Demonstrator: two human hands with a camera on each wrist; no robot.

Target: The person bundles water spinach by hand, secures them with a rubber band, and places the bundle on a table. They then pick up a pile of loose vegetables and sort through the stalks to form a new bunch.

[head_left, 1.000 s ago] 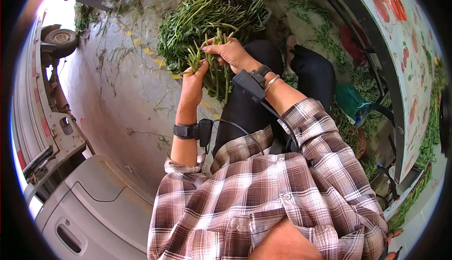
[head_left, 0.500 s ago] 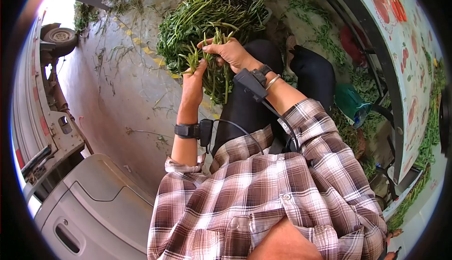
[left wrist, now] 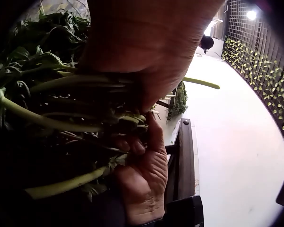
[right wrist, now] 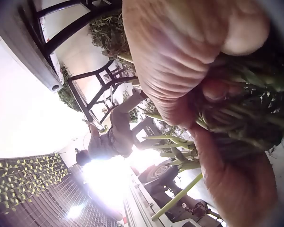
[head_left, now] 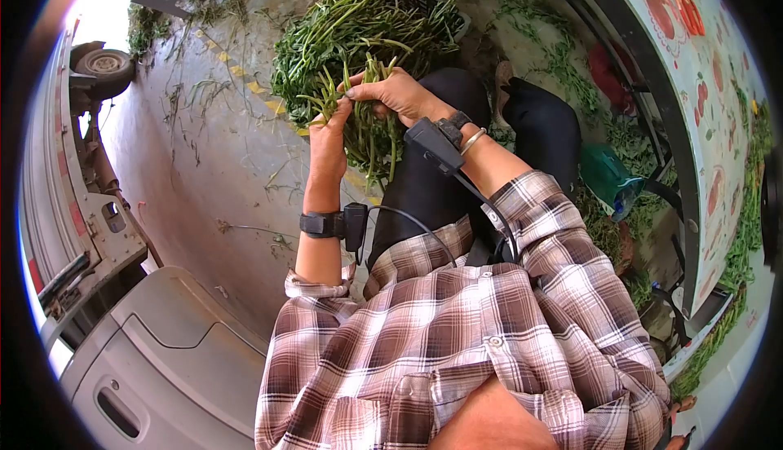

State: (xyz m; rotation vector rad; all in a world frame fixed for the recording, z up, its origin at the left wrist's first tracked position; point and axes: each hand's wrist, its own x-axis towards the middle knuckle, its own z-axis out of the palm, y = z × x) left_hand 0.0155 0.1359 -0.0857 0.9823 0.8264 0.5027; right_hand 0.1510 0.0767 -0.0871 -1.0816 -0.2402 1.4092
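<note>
My left hand (head_left: 328, 150) grips a small bunch of green leafy stems (head_left: 324, 101), their cut ends fanning up past the thumb. Beside it my right hand (head_left: 401, 95) holds more stems (head_left: 373, 147), which hang down over the dark trouser leg. The thumbs of both hands come close together at the bunch. In the left wrist view, leaves (left wrist: 42, 56) spread away from the left hand (left wrist: 151, 47), with the right hand (left wrist: 146, 182) below. Stem ends (right wrist: 177, 151) stick out between the hands in the right wrist view. The fingers behind the stems are partly hidden.
A big heap of the same greens (head_left: 367, 22) lies just beyond the hands. At right stands a table (head_left: 718, 165) with a patterned top and dark frame. A grey vehicle (head_left: 179, 352) is on the left. Loose greens (head_left: 563, 67) litter the floor, and a green bag (head_left: 605, 177) sits under the table.
My left hand has shifted slightly upward, with its thumb nearer the right hand's fingers. The stem ends in it have tilted and spread. The right hand stays almost where it was.
</note>
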